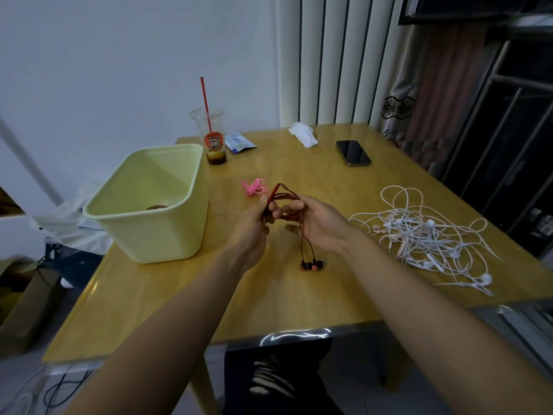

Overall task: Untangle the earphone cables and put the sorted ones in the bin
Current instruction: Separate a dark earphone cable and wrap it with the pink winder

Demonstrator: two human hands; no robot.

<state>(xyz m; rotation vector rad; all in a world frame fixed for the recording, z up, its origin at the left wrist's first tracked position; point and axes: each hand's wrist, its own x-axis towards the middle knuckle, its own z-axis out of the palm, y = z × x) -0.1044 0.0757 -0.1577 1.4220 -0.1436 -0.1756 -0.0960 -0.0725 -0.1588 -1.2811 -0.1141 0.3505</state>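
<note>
On the left of the yellow wooden worktop [299, 301] stands one pale yellow-green plastic bin [149, 202], open at the top. One dark reddish-brown thing [157, 207] lies at its bottom, too hidden by the near wall to identify. Just behind the bin's right corner is one clear plastic cup [211, 136] with a single red straw and a little dark liquid left in it. One small blue-and-white sachet [239, 142] lies beside the cup. Nearer the middle, one small pink looped cord [254, 186] lies alone on the worktop.

The left hand [254, 223] is raised above the middle of the worktop. Its grip is closed, thumb and fingers pinching the gathered loops of one dark red earphone cable [287, 199]. The right hand [317, 226] is just beside it, with its grip curled round the other side of the same loops. From between the hands the cable's ends hang down to the dark copper-tinted earbuds [311, 265], apparently two, bunched close at the worktop. Whether they touch it cannot be told.

Towards the far edge lie one crumpled white tissue [303, 133] and, to its right, one black smartphone [353, 153] face up. On the right lies one loose tangle of white earphones [425, 238]. Several sets are knotted together, and their number cannot be counted.
</note>
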